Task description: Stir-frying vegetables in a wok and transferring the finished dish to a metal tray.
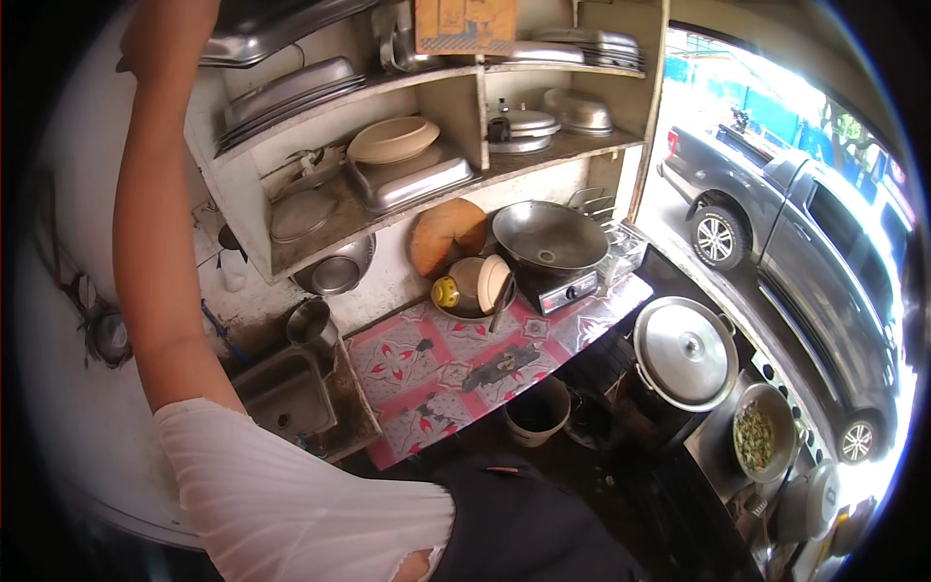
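My left arm reaches up along the left side, out of a white sleeve with a torn edge. At the top edge my left hand [164,33] is partly cut off, so its fingers and anything in them cannot be made out. Close beside it, on the top shelf, is a large shiny metal pan [280,33]. Below that, metal trays [291,98] lie stacked and tilted. My right hand is out of view. Before me stands a wooden shelf unit [560,156] holding an oval beige dish [393,138] on an upturned metal tray [418,182].
A wok [549,236] sits on a gas burner [567,292] on the patterned table [436,378]. A sink [284,396] is at left. At right stand a lidded pot [687,353] and a pan of chopped food [756,433]. Outside, a grey pickup truck [807,240] is parked.
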Tool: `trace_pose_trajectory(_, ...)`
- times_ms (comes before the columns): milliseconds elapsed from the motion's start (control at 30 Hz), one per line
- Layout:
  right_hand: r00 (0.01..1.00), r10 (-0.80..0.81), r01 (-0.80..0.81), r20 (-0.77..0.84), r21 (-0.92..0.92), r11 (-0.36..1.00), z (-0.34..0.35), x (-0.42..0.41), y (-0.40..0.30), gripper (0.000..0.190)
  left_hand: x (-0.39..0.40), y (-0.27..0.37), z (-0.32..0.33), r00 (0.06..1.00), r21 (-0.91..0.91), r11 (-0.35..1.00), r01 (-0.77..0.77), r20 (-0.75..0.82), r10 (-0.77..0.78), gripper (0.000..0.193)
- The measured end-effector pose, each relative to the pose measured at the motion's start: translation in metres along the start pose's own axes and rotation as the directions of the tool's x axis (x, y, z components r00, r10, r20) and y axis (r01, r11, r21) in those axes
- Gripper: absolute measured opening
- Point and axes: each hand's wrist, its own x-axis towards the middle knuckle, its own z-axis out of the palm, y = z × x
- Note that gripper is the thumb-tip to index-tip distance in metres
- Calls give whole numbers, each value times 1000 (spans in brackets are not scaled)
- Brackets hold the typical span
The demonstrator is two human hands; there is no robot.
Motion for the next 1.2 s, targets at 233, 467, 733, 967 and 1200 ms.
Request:
trace_pose_trajectory(233,990,126,-126,60,-2,992,52,-47,72,55,23,72,-59,900,-360,896,260,427,-89,42)
trace_pose_trajectory(467,934,344,-334,-98,110,936,89,-239,105,52,-116,353,-68,421,-443,-66,894,780,463,55)
trace_pose_trajectory(733,516,837,-437,182,896,74,51,-351,37,39,-132,513,-295,222,217,-289,932,290,931,36)
trace_pose_trajectory(967,340,831,-338,440,882,-328,112,-422,-12,39,-152,578,-391,99,349,-69,934,-67,993,41)
trace_pose_trajectory(1200,328,805,-156,495,868,-471,141,-445,-21,31,-215,580,-465,-223,282,346,895,-389,894,37)
